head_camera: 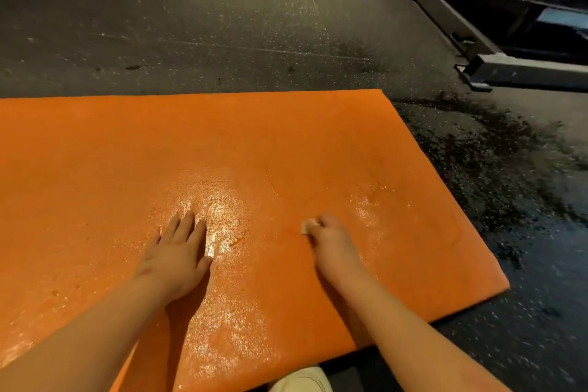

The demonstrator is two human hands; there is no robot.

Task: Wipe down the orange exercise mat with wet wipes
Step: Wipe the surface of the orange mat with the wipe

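Observation:
The orange exercise mat (pixel 222 143) lies flat on a dark speckled floor and fills the lower left of the view. Wet, shiny patches glisten around both hands. My left hand (pixel 178 251) lies flat on the mat with straight fingers pressing down. A small white bit shows beside its thumb; what it is cannot be told. My right hand (pixel 331 239) is curled round a small white wet wipe (pixel 308 226), which pokes out at the fingertips and touches the mat.
A metal gym frame (pixel 496 67) with a grey beam stands at the upper right. The dark floor (pixel 477 169) to the right of the mat looks wet. A light shoe (pixel 302 380) shows at the bottom edge beside the mat.

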